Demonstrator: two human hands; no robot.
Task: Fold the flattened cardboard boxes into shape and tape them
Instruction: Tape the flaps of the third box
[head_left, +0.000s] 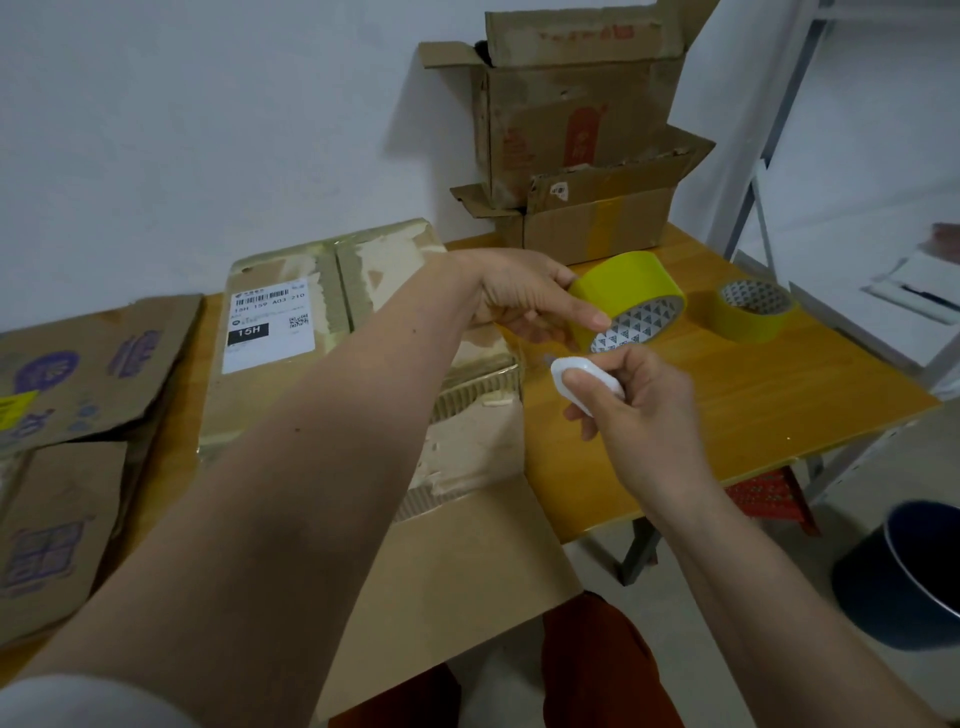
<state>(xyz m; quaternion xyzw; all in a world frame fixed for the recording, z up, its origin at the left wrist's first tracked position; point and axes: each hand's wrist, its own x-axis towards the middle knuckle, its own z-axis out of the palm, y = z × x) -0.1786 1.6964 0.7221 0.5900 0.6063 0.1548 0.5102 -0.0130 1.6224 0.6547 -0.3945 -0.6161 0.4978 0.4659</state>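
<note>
At frame centre the left hand (524, 296) grips a tape roll (626, 301); the right hand (631, 400) holds a white cutter (584, 382) just below. The box (291, 332), centre-left, looks light, stiff yet creasable, best held by its flaps. A wooden table (753, 384) bears it; white wall behind.

Single head-worn view, looking forward and down, close over wooden table (727, 415)

Yellow tape roll (626, 291) — triangle-patterned core, white cutter (584, 382), brown box (291, 332), orange-wood table (727, 395)
</note>
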